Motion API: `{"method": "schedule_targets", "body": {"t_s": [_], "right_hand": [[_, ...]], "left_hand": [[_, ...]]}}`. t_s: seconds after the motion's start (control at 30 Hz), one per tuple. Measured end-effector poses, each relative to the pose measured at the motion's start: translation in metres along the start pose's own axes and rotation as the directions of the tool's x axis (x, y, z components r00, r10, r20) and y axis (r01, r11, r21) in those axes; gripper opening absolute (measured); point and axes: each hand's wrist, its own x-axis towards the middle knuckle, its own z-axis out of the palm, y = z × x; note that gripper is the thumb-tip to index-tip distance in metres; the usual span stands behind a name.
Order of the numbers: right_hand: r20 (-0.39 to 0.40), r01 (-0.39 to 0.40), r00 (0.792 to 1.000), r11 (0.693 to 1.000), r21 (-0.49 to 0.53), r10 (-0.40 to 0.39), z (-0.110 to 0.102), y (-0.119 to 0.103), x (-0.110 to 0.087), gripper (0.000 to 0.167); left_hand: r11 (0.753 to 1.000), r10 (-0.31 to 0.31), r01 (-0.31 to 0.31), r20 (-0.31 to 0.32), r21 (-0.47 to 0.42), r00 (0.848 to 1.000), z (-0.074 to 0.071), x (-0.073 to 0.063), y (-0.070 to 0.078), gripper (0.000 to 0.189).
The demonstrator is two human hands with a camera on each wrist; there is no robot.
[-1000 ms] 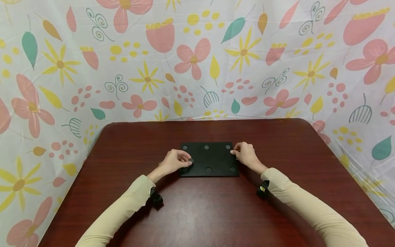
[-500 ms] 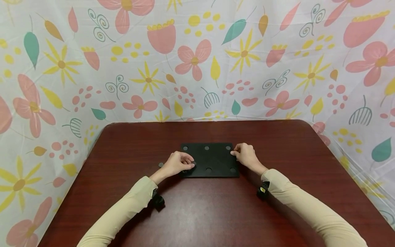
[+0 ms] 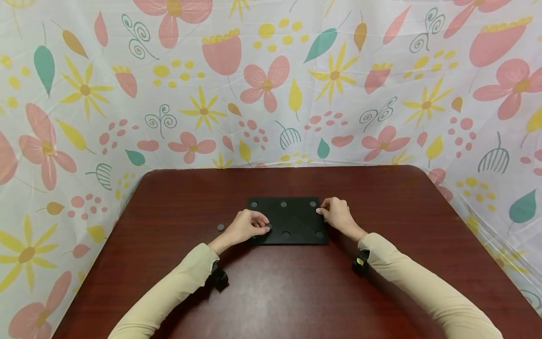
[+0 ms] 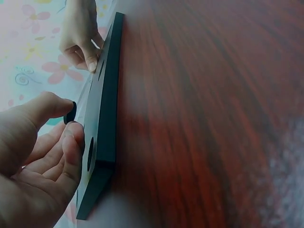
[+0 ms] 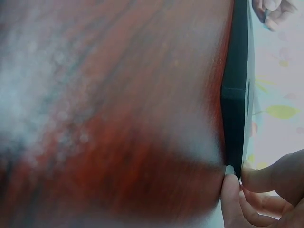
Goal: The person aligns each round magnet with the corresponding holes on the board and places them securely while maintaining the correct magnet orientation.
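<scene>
A flat black board (image 3: 296, 219) lies on the table, with round spots along its far and near edges; whether these are holes or inset discs is hard to tell. Between thumb and fingertips my left hand (image 3: 246, 225) pinches a small dark disc (image 4: 70, 113), held above the board's left part and apart from it. That hand partly covers the board's near left corner, where the left wrist view shows a round recess (image 4: 90, 154). At the right edge of the board, my right hand (image 3: 337, 214) grips it between thumb and fingers (image 5: 231, 194).
Another dark disc (image 3: 220, 227) lies on the table left of the board, beside my left wrist. The brown wooden table (image 3: 288, 292) extends around the board, and a flower-printed cloth (image 3: 271, 132) hangs behind it.
My left hand has shifted slightly to the right with the disc, bringing the loose disc on the table into full view. My right hand stays at the board's edge.
</scene>
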Motion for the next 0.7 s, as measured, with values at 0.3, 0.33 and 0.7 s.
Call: {"method": "schedule_targets", "body": {"t_s": [0.3, 0.33, 0.7], "right_hand": [[0.004, 0.000, 1.000, 1.000, -0.004, 0.000, -0.001, -0.001, 0.001, 0.015], [0.005, 0.002, 1.000, 1.000, -0.005, -0.001, 0.000, -0.001, 0.001, 0.015], [-0.005, 0.003, 1.000, 1.000, -0.025, -0.003, 0.001, 0.000, 0.001, 0.014]], "left_hand": [[0.999, 0.013, -0.013, 0.025, 0.033, 1.000, 0.005, 0.005, 0.007, 0.014], [0.999, 0.015, -0.017, 0.028, 0.038, 0.999, 0.006, 0.006, 0.007, 0.014], [0.997, 0.030, -0.032, 0.029, 0.068, 0.999, 0.015, 0.009, 0.012, 0.014]]}}
